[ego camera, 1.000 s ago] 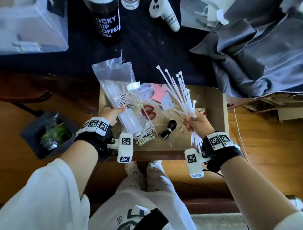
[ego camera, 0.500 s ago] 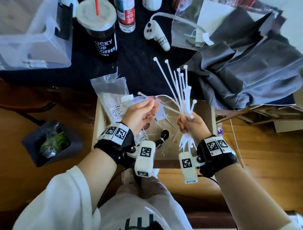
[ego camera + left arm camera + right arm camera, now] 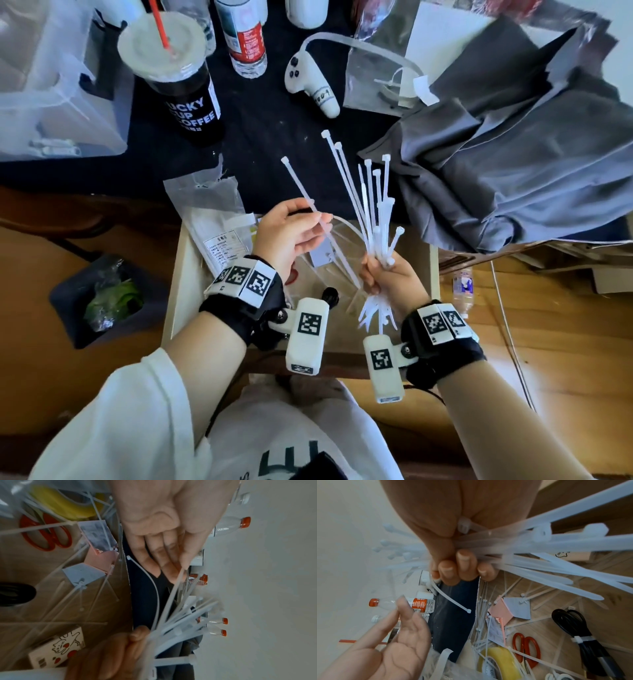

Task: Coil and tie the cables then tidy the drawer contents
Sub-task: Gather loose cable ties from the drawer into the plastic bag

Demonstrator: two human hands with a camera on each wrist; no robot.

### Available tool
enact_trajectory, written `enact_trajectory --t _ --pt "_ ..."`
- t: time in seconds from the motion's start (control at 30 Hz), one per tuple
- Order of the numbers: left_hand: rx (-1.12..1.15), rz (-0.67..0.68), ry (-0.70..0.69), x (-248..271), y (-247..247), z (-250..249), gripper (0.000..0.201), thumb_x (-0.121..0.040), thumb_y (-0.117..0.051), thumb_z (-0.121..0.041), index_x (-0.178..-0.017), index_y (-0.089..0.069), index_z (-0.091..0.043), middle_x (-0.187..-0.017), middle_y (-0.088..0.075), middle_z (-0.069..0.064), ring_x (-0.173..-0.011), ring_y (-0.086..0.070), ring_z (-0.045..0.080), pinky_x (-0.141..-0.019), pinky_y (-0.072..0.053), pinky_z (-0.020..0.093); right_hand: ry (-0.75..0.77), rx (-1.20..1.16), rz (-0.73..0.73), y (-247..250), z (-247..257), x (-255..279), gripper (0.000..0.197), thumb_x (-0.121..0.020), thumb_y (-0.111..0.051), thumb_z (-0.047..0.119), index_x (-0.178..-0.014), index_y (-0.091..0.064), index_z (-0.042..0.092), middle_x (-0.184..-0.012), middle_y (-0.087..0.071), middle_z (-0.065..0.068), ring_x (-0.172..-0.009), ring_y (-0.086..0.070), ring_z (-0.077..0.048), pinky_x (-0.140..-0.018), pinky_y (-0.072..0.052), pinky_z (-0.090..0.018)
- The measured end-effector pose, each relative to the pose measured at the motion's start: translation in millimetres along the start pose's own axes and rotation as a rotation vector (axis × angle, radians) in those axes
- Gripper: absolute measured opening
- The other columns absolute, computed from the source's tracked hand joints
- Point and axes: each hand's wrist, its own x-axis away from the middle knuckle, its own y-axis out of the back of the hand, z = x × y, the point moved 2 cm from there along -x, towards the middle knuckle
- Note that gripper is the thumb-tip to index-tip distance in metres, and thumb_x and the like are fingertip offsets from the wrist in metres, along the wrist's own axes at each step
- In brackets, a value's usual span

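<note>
My right hand (image 3: 375,274) grips a fanned bundle of white zip ties (image 3: 373,209) above the open wooden drawer (image 3: 178,274). The fist (image 3: 453,563) is closed round the bundle (image 3: 539,550). My left hand (image 3: 320,221) pinches a single zip tie (image 3: 301,186) between thumb and fingers; the tie slants down to the right fist. The left fingers (image 3: 164,555) are on that tie (image 3: 175,588). In the drawer lie a black cable (image 3: 580,635) bound with a tie, red scissors (image 3: 527,647), yellow tape (image 3: 501,660), loose ties and cards.
A bag of zip ties (image 3: 212,219) leans on the drawer's left rim. On the dark table stand a coffee cup (image 3: 178,85), a water bottle (image 3: 245,37), a white controller (image 3: 311,85), a clear box (image 3: 51,85) and a grey cloth (image 3: 513,154). A bin (image 3: 99,298) sits on the floor at left.
My left hand left the bag at the drawer's left, rose to the bundle and now holds one tie out to the left. The right hand lifted the bundle slightly.
</note>
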Motion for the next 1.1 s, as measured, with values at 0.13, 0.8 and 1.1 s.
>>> enact_trajectory --t 0.13,0.8,1.1 --pt "0.033 -0.053 0.021 -0.9 6.8 1.9 0.018 -0.09 -0.054 0.001 -0.082 -0.05 -0.014 -0.073 -0.072 0.004 -0.069 -0.069 0.014 -0.064 -0.055 0.023 0.052 -0.107 0.072 5.7 0.5 -1.2 0.016 -0.092 -0.047 0.018 -0.079 -0.052 0.008 -0.052 -0.047 0.008 -0.043 -0.037 -0.005 -0.049 -0.035 -0.017" --pt "0.226 0.156 0.161 -3.1 -25.1 -23.8 0.022 -0.101 -0.039 -0.028 -0.094 -0.055 -0.014 -0.068 -0.062 -0.001 -0.038 -0.036 0.001 -0.035 -0.025 0.012 0.081 -0.15 0.121 -21.5 21.1 19.2 0.027 -0.077 -0.05 0.013 -0.063 -0.068 0.027 -0.05 -0.047 0.005 -0.041 -0.036 -0.006 -0.046 -0.027 -0.019" --pt "0.146 -0.028 -0.049 -8.9 2.4 -44.5 0.032 -0.104 -0.023 -0.025 -0.077 -0.037 -0.016 -0.059 -0.029 -0.002 -0.051 -0.035 0.01 -0.056 -0.037 0.022 0.071 -0.111 0.069 -33.3 15.4 20.9 0.012 -0.082 -0.043 0.016 -0.079 -0.046 0.006 -0.05 -0.046 0.006 -0.042 -0.035 -0.006 -0.044 -0.03 -0.016"
